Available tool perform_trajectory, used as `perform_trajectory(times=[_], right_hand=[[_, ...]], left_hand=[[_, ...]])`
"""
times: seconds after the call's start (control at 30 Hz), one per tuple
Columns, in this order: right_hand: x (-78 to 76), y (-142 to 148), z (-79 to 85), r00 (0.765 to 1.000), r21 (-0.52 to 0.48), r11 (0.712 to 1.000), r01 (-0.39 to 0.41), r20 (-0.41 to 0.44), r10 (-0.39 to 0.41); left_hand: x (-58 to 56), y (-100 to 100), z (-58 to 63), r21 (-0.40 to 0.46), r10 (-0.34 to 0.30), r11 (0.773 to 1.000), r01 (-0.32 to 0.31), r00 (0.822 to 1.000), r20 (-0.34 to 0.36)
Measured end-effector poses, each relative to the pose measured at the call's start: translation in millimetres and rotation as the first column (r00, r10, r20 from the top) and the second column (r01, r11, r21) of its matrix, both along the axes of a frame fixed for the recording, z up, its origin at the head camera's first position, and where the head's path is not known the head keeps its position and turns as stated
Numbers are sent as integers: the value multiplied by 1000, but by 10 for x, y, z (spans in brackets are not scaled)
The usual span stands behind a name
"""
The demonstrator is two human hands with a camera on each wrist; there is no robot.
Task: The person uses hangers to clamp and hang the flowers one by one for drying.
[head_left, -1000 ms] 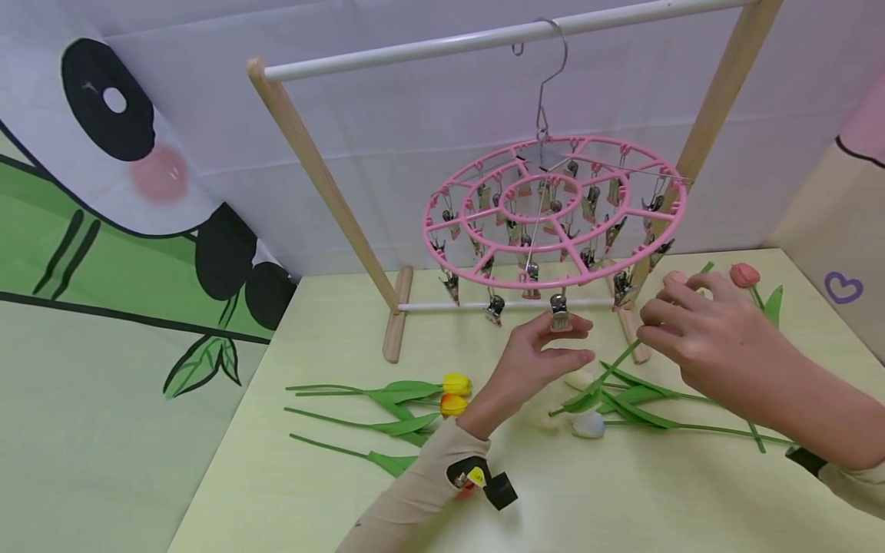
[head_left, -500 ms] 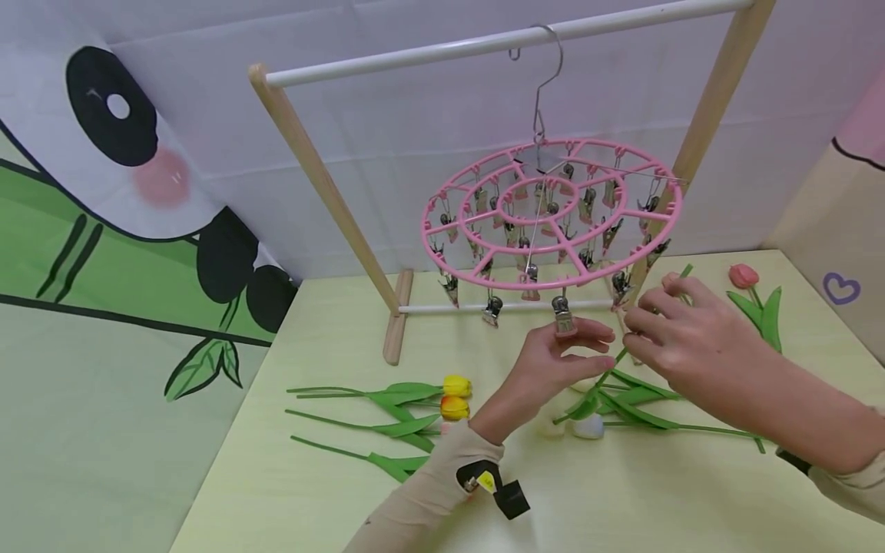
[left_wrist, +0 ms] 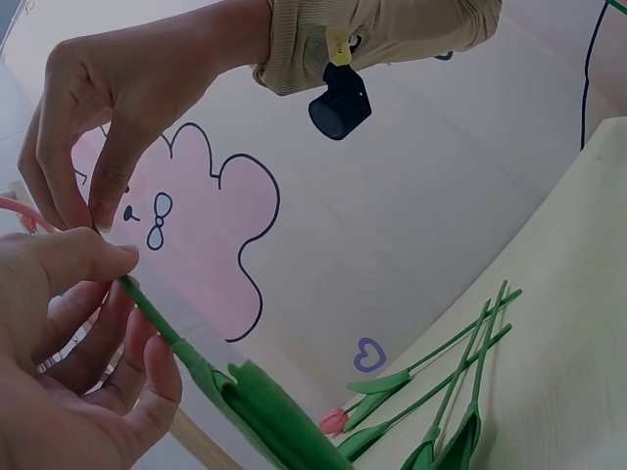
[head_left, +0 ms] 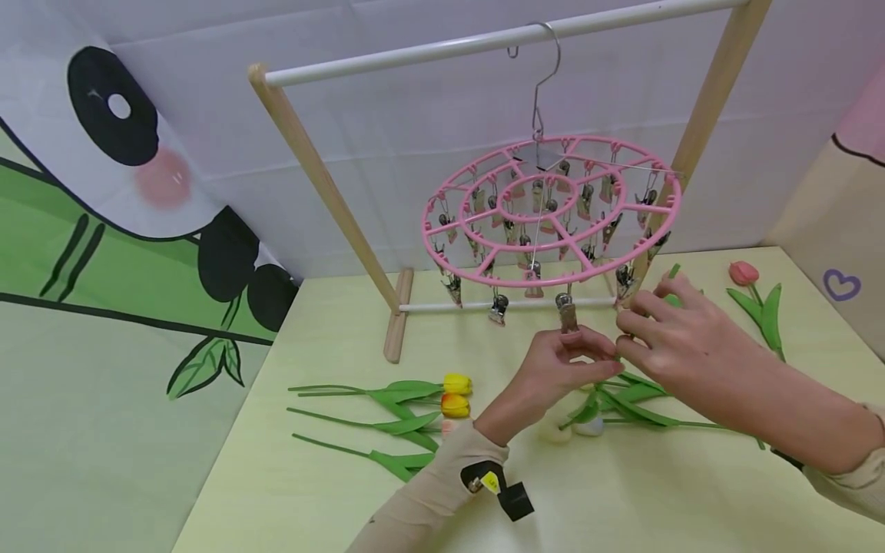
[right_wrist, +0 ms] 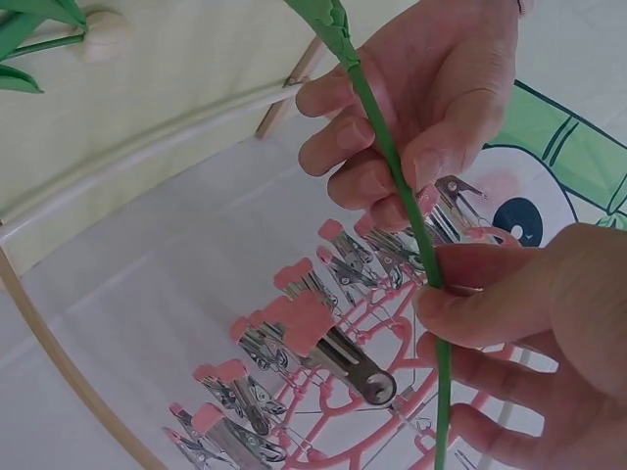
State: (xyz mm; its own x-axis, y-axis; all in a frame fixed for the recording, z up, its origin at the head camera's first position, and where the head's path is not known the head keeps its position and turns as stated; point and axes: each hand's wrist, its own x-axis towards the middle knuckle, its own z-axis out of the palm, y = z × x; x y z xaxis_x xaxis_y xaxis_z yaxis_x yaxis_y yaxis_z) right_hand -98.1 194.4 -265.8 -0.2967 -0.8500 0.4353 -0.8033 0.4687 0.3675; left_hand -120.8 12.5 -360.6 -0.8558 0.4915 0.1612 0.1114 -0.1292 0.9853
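Observation:
My right hand [head_left: 681, 330] pinches the thin green stem of an artificial tulip [right_wrist: 377, 117], which slants with its leaves [head_left: 588, 407] downward. Its flower head does not show. Close beside it, my left hand [head_left: 556, 369] has its thumb and curled fingers on the same stem, as the left wrist view shows. A metal clip [head_left: 567, 313] with a pink tip hangs right above the left fingers; whether they touch it I cannot tell. The clip belongs to a round pink hanger [head_left: 484, 278] with several more clips, hooked on a white bar [head_left: 415, 52].
Wooden posts [head_left: 325, 177] carry the bar. Yellow [head_left: 457, 384] and orange-yellow [head_left: 454, 405] tulips lie at left on the pale table [head_left: 290, 507]. A red-pink tulip [head_left: 744, 273] lies at far right, and white ones [head_left: 555, 432] lie under the hands.
My right hand has moved left and slightly down with the tulip. My left hand has shifted right, and its thumb and fingers have come onto the stem. The hanger stays nearly still.

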Motion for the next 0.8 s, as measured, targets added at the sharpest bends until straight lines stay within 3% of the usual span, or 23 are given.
perform_trajectory(times=[0.27, 0.67, 0.8], right_hand=[[13, -8, 12, 999, -2, 999, -36, 0, 36], [84, -47, 74, 989, -135, 980, -147, -19, 146], [82, -64, 101, 983, -215, 959, -185, -27, 184]], left_hand=[[32, -17, 3, -3, -21, 1000, 21, 999, 41], [111, -40, -8, 51, -84, 995, 81, 994, 70], [134, -57, 23, 58, -120, 991, 117, 991, 65]])
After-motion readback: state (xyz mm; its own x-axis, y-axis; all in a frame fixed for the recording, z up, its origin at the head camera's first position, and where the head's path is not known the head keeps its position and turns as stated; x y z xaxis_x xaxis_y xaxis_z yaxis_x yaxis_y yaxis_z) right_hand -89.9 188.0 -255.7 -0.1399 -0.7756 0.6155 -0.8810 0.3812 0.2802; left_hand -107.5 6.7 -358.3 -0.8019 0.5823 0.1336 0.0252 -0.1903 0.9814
